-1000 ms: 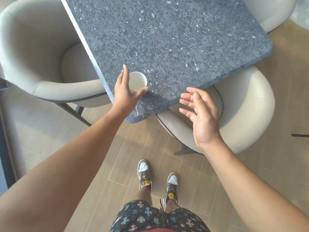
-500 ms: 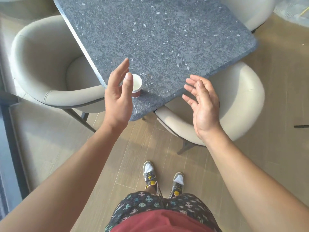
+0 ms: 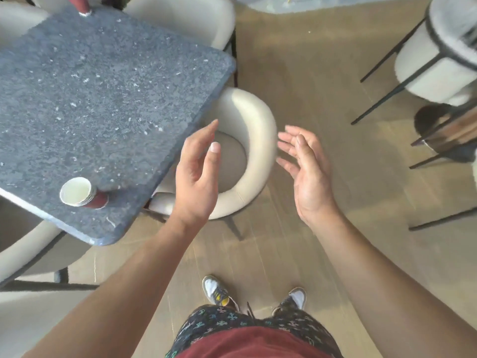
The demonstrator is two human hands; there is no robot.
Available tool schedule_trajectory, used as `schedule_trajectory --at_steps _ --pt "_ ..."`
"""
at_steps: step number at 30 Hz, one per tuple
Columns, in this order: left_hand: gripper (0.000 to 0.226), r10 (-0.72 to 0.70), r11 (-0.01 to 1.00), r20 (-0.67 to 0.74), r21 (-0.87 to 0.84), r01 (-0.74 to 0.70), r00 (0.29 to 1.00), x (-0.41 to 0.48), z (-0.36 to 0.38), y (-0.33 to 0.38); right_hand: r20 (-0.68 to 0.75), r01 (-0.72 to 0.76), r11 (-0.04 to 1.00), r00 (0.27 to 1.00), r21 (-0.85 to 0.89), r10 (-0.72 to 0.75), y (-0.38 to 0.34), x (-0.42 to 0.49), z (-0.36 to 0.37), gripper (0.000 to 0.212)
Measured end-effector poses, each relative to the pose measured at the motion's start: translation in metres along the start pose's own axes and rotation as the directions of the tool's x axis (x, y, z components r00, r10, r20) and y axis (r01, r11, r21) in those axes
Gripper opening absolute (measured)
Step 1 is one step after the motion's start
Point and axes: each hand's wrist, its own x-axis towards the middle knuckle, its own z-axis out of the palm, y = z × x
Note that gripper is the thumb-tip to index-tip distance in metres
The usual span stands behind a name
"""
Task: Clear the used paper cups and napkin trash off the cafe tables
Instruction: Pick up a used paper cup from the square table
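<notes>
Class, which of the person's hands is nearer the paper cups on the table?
Left. The left hand hovers right of the cups; the right hand is farther right.

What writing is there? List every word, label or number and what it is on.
None can be read.
The stack of paper cups on the table shows no print.
The shorts bear cross shapes, not letters.
Any mark on the shoes is too blurred.

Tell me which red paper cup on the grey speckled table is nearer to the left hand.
The white-lined red paper cup by the grey table's near corner; the other red cup stands at the far edge.
</notes>
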Motion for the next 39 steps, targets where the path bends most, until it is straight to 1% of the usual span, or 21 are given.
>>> schedule_trajectory --at_steps 3,5,8,11,13,14,17,19,21,24,26,29,31,34,36,39 --pt "0.040 0.045 0.999 0.135 -0.025 -0.042 0.990 -0.004 0.076 0.025 -0.140 0.025 1.000 0.990 0.006 -0.024 -0.013 -0.009 -0.079 0.046" --pt "0.040 0.061 0.996 0.233 -0.072 -0.045 0.971 -0.013 0.129 0.044 -0.231 0.043 0.999 0.972 0.013 -0.039 -0.022 -0.018 -0.135 0.046" --pt "0.040 0.072 0.991 0.377 -0.130 -0.024 0.923 -0.036 0.209 0.072 -0.351 0.070 0.997 0.935 0.014 -0.060 -0.036 -0.039 -0.222 0.046" --pt "0.038 0.109 0.983 0.492 -0.183 -0.020 0.864 -0.069 0.292 0.104 -0.450 0.085 0.996 0.890 0.000 -0.076 -0.051 -0.066 -0.308 0.038" --pt "0.039 0.138 0.976 0.537 -0.216 -0.022 0.832 -0.097 0.345 0.120 -0.520 0.104 0.995 0.849 -0.008 -0.093 -0.060 -0.085 -0.362 0.039" --pt "0.039 0.154 0.972 0.574 -0.235 -0.018 0.804 -0.118 0.382 0.134 -0.574 0.118 0.993 0.812 -0.012 -0.104 -0.066 -0.102 -0.400 0.042" --pt "0.042 0.149 0.962 0.648 -0.270 0.042 0.747 -0.151 0.439 0.154 -0.638 0.105 0.994 0.764 -0.032 -0.101 -0.075 -0.129 -0.457 0.039" --pt "0.038 0.155 0.953 0.715 -0.290 0.087 0.681 -0.177 0.484 0.172 -0.706 0.119 0.993 0.702 -0.017 -0.096 -0.084 -0.152 -0.502 0.033" --pt "0.035 0.165 0.943 0.773 -0.305 0.131 0.613 -0.199 0.521 0.191 -0.766 0.133 0.991 0.635 -0.013 -0.095 -0.091 -0.172 -0.542 0.032" --pt "0.033 0.203 0.931 0.821 -0.331 0.154 0.533 -0.220 0.575 0.215 -0.837 0.142 0.990 0.539 -0.028 -0.101 -0.102 -0.192 -0.593 0.037" --pt "0.036 0.249 0.919 0.832 -0.365 0.150 0.497 -0.231 0.614 0.230 -0.875 0.164 0.986 0.471 -0.040 -0.114 -0.110 -0.201 -0.628 0.039" --pt "0.044 0.308 0.900 0.835 -0.411 0.145 0.456 -0.241 0.674 0.254 -0.908 0.197 0.978 0.394 -0.071 -0.145 -0.125 -0.204 -0.678 0.041" --pt "0.048 0.327 0.887 0.835 -0.433 0.161 0.443 -0.245 0.715 0.269 -0.918 0.216 0.971 0.358 -0.099 -0.173 -0.136 -0.200 -0.712 0.038" --pt "0.042 0.351 0.861 0.833 -0.467 0.203 0.427 -0.246 0.781 0.287 -0.932 0.234 0.962 0.297 -0.138 -0.206 -0.152 -0.185 -0.768 0.037" --pt "0.041 0.372 0.853 0.834 -0.480 0.203 0.408 -0.244 0.827 0.298 -0.940 0.239 0.958 0.263 -0.156 -0.219 -0.163 -0.172 -0.806 0.038" --pt "0.039 0.381 0.849 0.844 -0.481 0.219 0.379 -0.240 0.886 0.316 -0.944 0.259 0.951 0.237 -0.168 -0.231 -0.179 -0.153 -0.855 0.035"
